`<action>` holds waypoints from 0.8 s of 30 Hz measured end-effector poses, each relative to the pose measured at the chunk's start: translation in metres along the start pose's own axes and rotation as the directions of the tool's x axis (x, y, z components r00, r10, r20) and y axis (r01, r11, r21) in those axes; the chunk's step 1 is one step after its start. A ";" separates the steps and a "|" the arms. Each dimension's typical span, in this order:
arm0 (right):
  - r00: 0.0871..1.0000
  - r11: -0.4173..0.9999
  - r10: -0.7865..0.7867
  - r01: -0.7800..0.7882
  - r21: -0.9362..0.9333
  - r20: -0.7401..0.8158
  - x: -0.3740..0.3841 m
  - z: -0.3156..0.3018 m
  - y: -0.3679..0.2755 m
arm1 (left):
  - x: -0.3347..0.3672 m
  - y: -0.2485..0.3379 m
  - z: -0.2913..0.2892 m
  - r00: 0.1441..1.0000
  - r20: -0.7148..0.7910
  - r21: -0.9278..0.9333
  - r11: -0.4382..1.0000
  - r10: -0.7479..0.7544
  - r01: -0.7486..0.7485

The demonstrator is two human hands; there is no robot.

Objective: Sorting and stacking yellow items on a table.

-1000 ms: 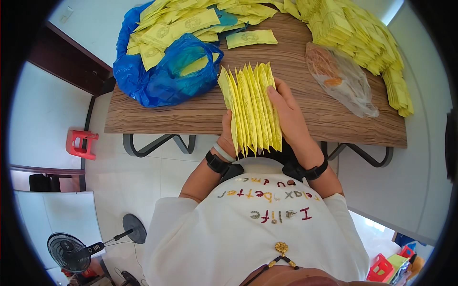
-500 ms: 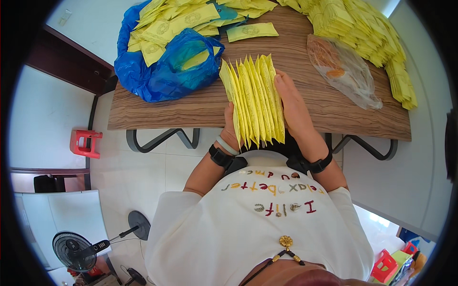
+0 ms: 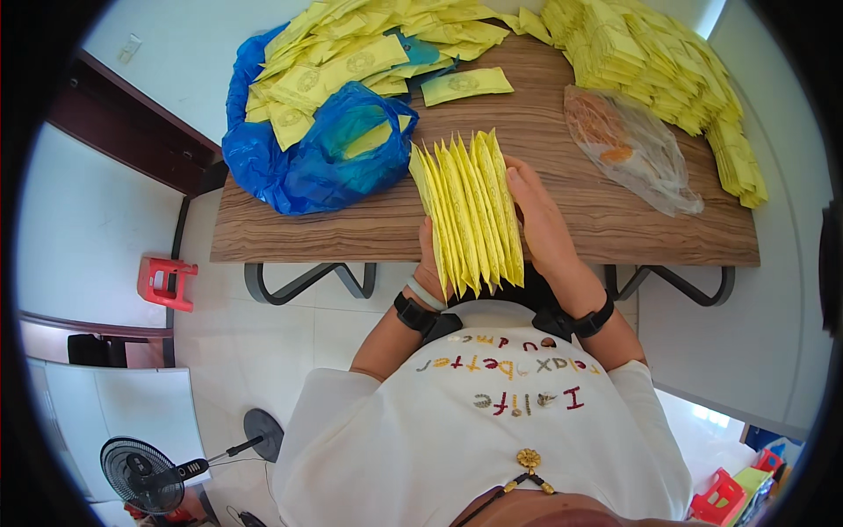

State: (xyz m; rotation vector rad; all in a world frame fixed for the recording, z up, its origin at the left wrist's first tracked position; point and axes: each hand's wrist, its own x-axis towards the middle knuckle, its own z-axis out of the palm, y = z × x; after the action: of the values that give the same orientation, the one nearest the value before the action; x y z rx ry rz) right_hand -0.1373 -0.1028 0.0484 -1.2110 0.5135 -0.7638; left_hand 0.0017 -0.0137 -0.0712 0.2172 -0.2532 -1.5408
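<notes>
Between my two hands I hold a stack of yellow packets (image 3: 470, 215), standing on edge side by side near the front edge of the table. My left hand (image 3: 430, 263) grips the stack low on its left side, its fingers mostly hidden behind the packets. Along the right side presses my right hand (image 3: 537, 215), fingers together. Beyond the stack, a single yellow packet (image 3: 467, 85) lies flat on the wood. A blue plastic bag (image 3: 299, 180) sits to the left, with a loose heap of yellow packets (image 3: 351, 70) in and behind it.
Neatly stacked yellow packets (image 3: 632, 61) line the far right of the table (image 3: 334, 237). Before them lies a clear plastic bag (image 3: 632, 154) with orange bits inside. A red stool (image 3: 167, 283) and a black fan (image 3: 145, 474) stand on the floor at left.
The whole view has shifted, so the table and its things sit slightly lower in the picture. Both hands keep their hold on the packet stack, with little change in grip.
</notes>
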 end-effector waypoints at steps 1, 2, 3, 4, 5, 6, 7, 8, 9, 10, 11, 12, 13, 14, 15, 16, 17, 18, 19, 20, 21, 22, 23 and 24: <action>1.000 1.000 0.019 -0.019 -0.003 -0.012 -0.002 -0.001 0.001 | -0.001 -0.002 0.001 0.999 -0.035 0.005 1.000 0.003 -0.002; 0.999 0.999 0.039 -0.039 -0.007 -0.024 -0.002 -0.002 0.001 | -0.001 -0.004 0.002 0.997 -0.071 0.008 1.000 0.005 -0.005; 0.999 0.999 0.039 -0.039 -0.009 -0.022 -0.002 -0.001 0.002 | -0.001 -0.005 0.003 0.994 -0.107 0.011 1.000 0.007 -0.006; 0.999 0.999 0.041 -0.041 0.007 -0.017 -0.001 0.000 0.002 | -0.002 -0.005 0.003 0.994 -0.105 0.009 1.000 0.009 -0.008; 0.999 0.999 0.043 -0.043 0.022 -0.011 0.000 0.001 0.003 | -0.003 -0.004 0.003 0.996 -0.092 0.010 1.000 0.010 -0.009; 0.999 0.998 0.043 -0.042 0.037 -0.005 0.001 0.001 0.002 | -0.002 -0.001 0.006 0.997 -0.076 0.012 1.000 0.011 -0.010; 0.999 0.999 0.040 -0.040 0.033 -0.004 0.002 0.001 0.003 | -0.001 0.000 0.008 0.998 -0.060 0.014 1.000 0.012 -0.012; 0.999 0.999 0.036 -0.036 0.029 -0.006 0.002 0.001 0.003 | -0.001 0.000 0.009 0.998 -0.056 0.013 1.000 0.014 -0.013; 0.999 0.999 0.031 -0.031 0.025 -0.009 0.001 0.000 0.004 | -0.003 -0.002 0.011 0.999 -0.044 -0.012 1.000 0.022 -0.023; 1.000 0.999 0.026 -0.025 0.022 -0.011 0.001 0.000 0.004 | -0.005 -0.004 0.012 0.999 -0.033 -0.036 0.999 0.031 -0.032; 1.000 1.000 0.024 -0.024 0.019 -0.010 0.001 0.000 0.003 | -0.006 -0.004 0.013 0.999 -0.024 -0.060 0.997 0.039 -0.040; 1.000 1.000 0.026 -0.025 0.012 -0.008 0.000 0.001 0.003 | -0.006 -0.003 0.013 0.999 -0.021 -0.061 0.997 0.040 -0.041; 1.000 1.000 0.027 -0.027 0.006 -0.006 -0.001 0.002 0.003 | -0.004 -0.002 0.014 0.998 -0.043 -0.027 0.999 0.034 -0.035; 1.000 1.000 0.030 -0.030 0.001 -0.004 -0.001 0.002 0.003 | -0.002 0.000 0.014 0.997 -0.066 0.007 1.000 0.028 -0.028; 1.000 1.000 0.029 -0.029 -0.001 -0.005 -0.001 0.002 0.003 | -0.001 0.000 0.014 0.996 -0.090 0.040 0.999 0.023 -0.019; 1.000 1.000 0.027 -0.027 0.004 -0.003 0.000 0.001 0.005 | -0.001 0.000 0.014 0.996 -0.088 0.038 0.999 0.023 -0.019; 1.000 1.000 0.026 -0.026 0.009 0.000 0.001 0.001 0.005 | -0.001 -0.001 0.012 0.996 -0.090 0.027 0.999 0.021 -0.019; 1.000 1.000 0.024 -0.024 0.014 0.002 0.002 0.000 0.004 | -0.002 -0.002 0.010 0.996 -0.092 0.016 1.000 0.020 -0.019; 1.000 1.000 0.025 -0.025 0.011 0.000 0.002 0.000 0.004 | -0.002 -0.002 0.008 0.995 -0.094 0.005 1.000 0.018 -0.018; 1.000 1.000 0.025 -0.025 0.008 0.003 0.003 0.001 0.004 | -0.002 -0.002 0.007 0.996 -0.092 0.001 1.000 0.017 -0.017; 1.000 1.000 0.028 -0.028 0.006 0.003 0.002 0.002 0.003 | -0.002 0.000 0.006 0.996 -0.089 0.004 1.000 0.022 -0.022; 1.000 1.000 0.030 -0.030 0.005 0.002 0.001 0.003 0.002 | -0.002 0.001 0.005 0.996 -0.086 0.006 1.000 0.027 -0.026; 0.999 0.999 0.033 -0.033 0.004 -0.002 0.000 0.002 0.002 | -0.003 0.000 0.005 0.996 -0.083 0.010 0.999 0.032 -0.031; 0.999 0.999 0.034 -0.034 -0.004 -0.005 0.000 0.002 0.001 | -0.004 -0.001 0.005 0.996 -0.085 0.006 1.000 0.028 -0.027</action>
State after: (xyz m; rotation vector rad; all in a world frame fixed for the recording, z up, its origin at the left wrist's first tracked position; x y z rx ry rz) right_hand -0.1358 -0.1009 0.0479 -1.2012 0.5388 -0.7373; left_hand -0.0012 -0.0101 -0.0669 0.2816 -0.1922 -1.5000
